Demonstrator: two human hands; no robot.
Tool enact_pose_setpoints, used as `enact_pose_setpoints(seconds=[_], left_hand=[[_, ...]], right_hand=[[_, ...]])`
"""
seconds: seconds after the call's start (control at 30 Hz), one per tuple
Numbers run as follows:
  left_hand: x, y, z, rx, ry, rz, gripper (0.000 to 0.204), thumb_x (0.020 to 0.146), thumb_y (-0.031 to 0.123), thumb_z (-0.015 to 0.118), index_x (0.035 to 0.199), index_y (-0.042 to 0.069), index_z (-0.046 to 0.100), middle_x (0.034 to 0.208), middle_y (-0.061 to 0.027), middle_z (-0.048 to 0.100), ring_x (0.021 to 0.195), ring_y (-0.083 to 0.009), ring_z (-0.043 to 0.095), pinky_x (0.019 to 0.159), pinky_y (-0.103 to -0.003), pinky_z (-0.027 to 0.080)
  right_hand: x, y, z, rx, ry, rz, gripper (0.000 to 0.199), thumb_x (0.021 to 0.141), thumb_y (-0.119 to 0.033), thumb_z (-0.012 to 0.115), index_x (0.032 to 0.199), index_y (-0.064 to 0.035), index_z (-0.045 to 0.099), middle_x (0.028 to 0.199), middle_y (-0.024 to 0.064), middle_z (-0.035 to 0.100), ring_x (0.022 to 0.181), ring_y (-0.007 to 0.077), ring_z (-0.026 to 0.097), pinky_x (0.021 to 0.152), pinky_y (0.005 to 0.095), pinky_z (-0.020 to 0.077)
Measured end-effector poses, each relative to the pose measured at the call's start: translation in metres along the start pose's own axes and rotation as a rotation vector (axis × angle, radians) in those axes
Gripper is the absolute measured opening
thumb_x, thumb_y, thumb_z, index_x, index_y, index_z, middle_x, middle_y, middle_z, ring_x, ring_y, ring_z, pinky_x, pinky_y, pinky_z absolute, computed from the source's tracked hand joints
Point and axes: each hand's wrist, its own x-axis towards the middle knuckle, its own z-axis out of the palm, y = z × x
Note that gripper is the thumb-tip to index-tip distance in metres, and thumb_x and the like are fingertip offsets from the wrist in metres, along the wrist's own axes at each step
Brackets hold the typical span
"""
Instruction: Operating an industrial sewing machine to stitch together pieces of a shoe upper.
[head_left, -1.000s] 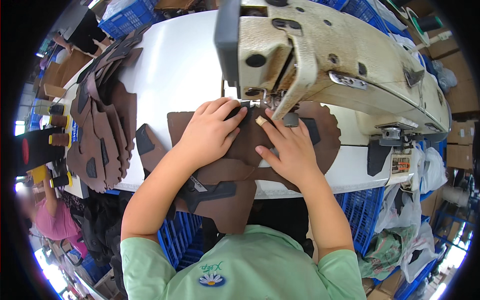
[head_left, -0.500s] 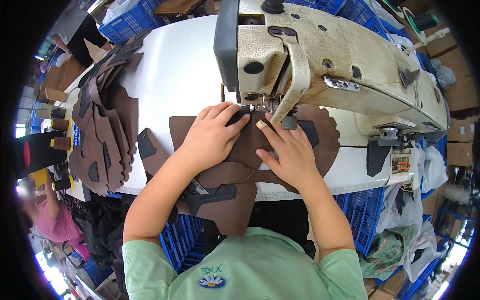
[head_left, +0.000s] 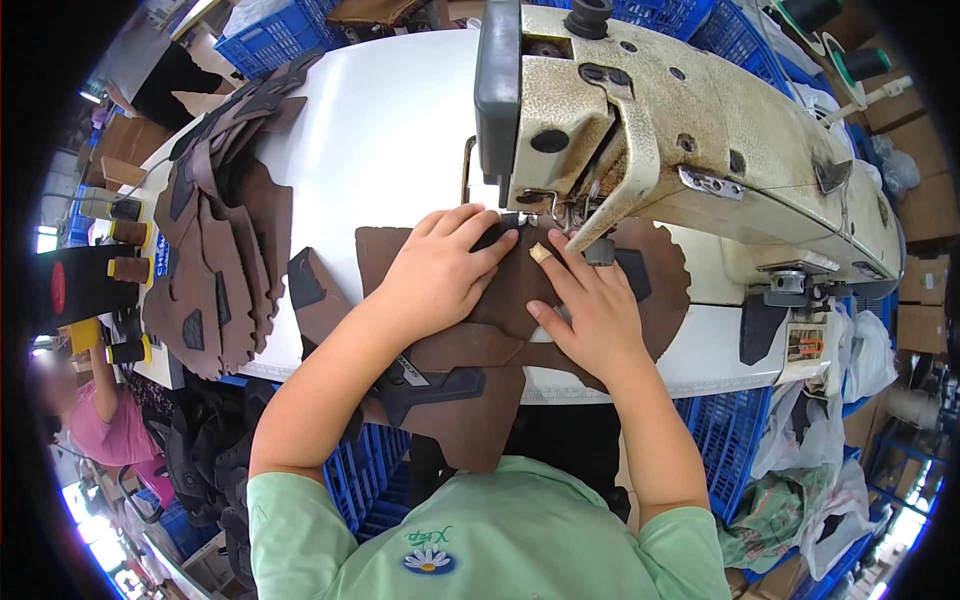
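Observation:
My left hand [head_left: 440, 270] lies on a dark brown, scalloped-edged flat piece [head_left: 660, 295], its fingertips around a small black patch [head_left: 494, 233] just before the presser foot [head_left: 527, 222]. My right hand [head_left: 597, 318] rests on the same piece with fingers spread, a tan wrap around one fingertip. Above both hands is the head of an off-white, worn sewing machine [head_left: 690, 130]. Another black patch [head_left: 632, 273] shows to the right of my right fingers. A brown flap with a black shape [head_left: 490, 425] hangs over the table's front edge. The needle tip cannot be made out.
Similar brown pieces [head_left: 225, 270] are heaped on the white table [head_left: 390, 110] at left. Thread spools [head_left: 130, 268] stand beyond them. Blue crates [head_left: 722, 430] and plastic bags [head_left: 800, 430] sit at right. A co-worker in pink [head_left: 105, 430] is at far left.
The whole view has shifted slightly, so the machine and table appear further right. My hands keep nearly the same hold on the brown piece; no clear movement of it shows.

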Motion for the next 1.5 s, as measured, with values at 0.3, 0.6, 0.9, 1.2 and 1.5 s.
enact_pose_setpoints(seconds=[0.3, 0.6, 0.9, 1.2, 1.5], left_hand=[[-0.005, -0.002, -0.001, 0.015, -0.011, 0.036, 0.034, 0.084, 0.013, 0.062, 0.117, 0.01, 0.066, 0.128, -0.014, 0.058, 0.124, -0.0312, 0.051, 0.103, -0.045, 0.04], [-0.003, 0.006, 0.002, 0.114, -0.011, 0.041, 0.039, 0.08, 0.011, 0.063, 0.119, 0.011, 0.067, 0.129, -0.0143, 0.057, 0.125, -0.0312, 0.051, 0.099, -0.043, 0.043], [-0.001, 0.018, 0.0, 0.155, 0.02, -0.008, 0.042, 0.078, 0.009, 0.063, 0.119, 0.013, 0.067, 0.119, -0.0113, 0.058, 0.114, -0.0293, 0.054, 0.096, -0.042, 0.044], [-0.01, 0.019, -0.006, 0.065, -0.06, -0.022, 0.04, 0.077, 0.006, 0.062, 0.116, 0.006, 0.066, 0.119, -0.0114, 0.058, 0.112, -0.0292, 0.056, 0.092, -0.04, 0.048], [-0.003, 0.028, -0.004, 0.071, -0.051, -0.068, 0.039, 0.077, 0.005, 0.061, 0.116, 0.002, 0.065, 0.121, -0.0135, 0.057, 0.115, -0.0307, 0.054, 0.094, -0.04, 0.048]], right_hand=[[-0.003, 0.002, -0.001, 0.08, -0.029, 0.076, 0.047, 0.084, -0.035, 0.067, 0.122, -0.0079, 0.06, 0.125, 0.017, 0.055, 0.125, 0.0375, 0.047, 0.108, 0.0492, 0.0363], [0.0, 0.006, -0.005, 0.089, 0.0, 0.037, 0.043, 0.082, -0.032, 0.069, 0.118, -0.0091, 0.061, 0.123, 0.0147, 0.057, 0.127, 0.0344, 0.046, 0.109, 0.0503, 0.0332], [-0.001, -0.007, -0.008, -0.069, -0.028, 0.081, 0.045, 0.081, -0.025, 0.07, 0.121, -0.0094, 0.06, 0.119, 0.0104, 0.06, 0.127, 0.0305, 0.048, 0.109, 0.0535, 0.0294], [-0.012, -0.022, -0.003, -0.063, 0.011, 0.119, 0.049, 0.081, -0.025, 0.07, 0.125, -0.0066, 0.058, 0.127, 0.016, 0.056, 0.129, 0.034, 0.045, 0.107, 0.0511, 0.0328], [-0.005, -0.008, -0.007, -0.085, 0.026, 0.102, 0.046, 0.083, -0.024, 0.067, 0.125, -0.0066, 0.058, 0.13, 0.0162, 0.055, 0.129, 0.0335, 0.045, 0.107, 0.0501, 0.0334]])
